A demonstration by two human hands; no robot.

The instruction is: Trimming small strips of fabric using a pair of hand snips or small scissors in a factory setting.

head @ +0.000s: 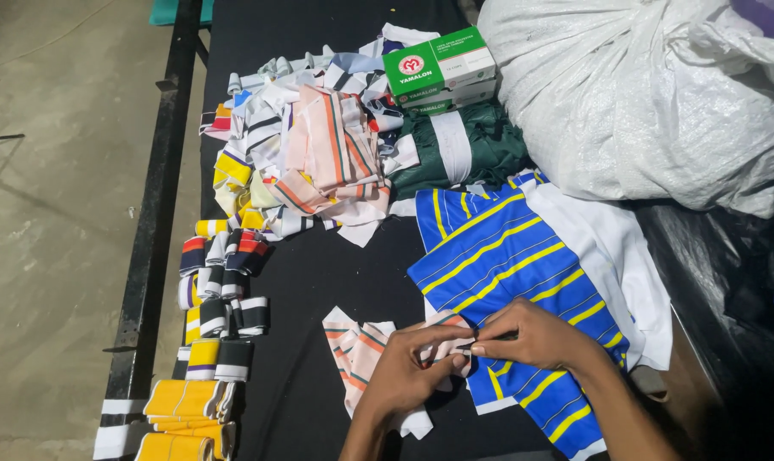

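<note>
A sewing workshop: piles of striped cloth strips [319, 154] cover a black table [336, 273], with a big white sack [651, 94] upper right.

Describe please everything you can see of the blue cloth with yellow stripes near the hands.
The blue cloth looks like soft knit fabric, bright blue with thin yellow stripes running diagonally. It lies flat, slightly rumpled, on the black table, partly over a white cloth. The right hand rests on its lower part.
</note>
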